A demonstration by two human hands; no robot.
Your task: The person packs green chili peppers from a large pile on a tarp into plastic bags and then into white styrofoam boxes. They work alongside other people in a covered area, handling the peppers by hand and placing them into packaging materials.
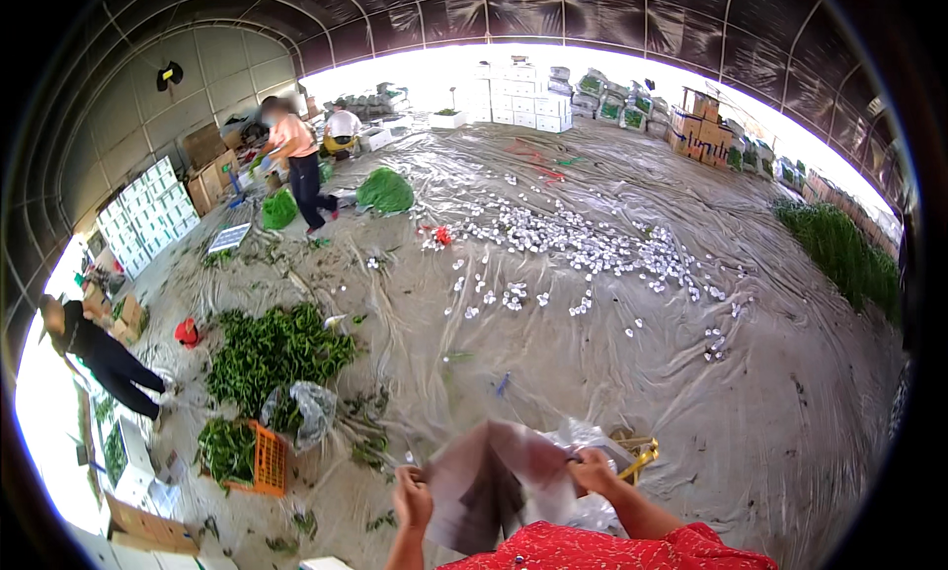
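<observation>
Lower centre: my left hand (413,499) and right hand (594,470) grip a sheet (484,481) at opposite sides — pulled too hard, it could tear or slip free.

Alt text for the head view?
A person's left hand and right hand hold a thin, see-through sheet between them. A green leafy pile lies near an orange crate; white pieces are scattered across the plastic-covered floor.

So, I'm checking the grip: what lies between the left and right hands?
In the head view, a thin, pinkish-grey sheet spans the gap, held by the left hand and the right hand.
</observation>
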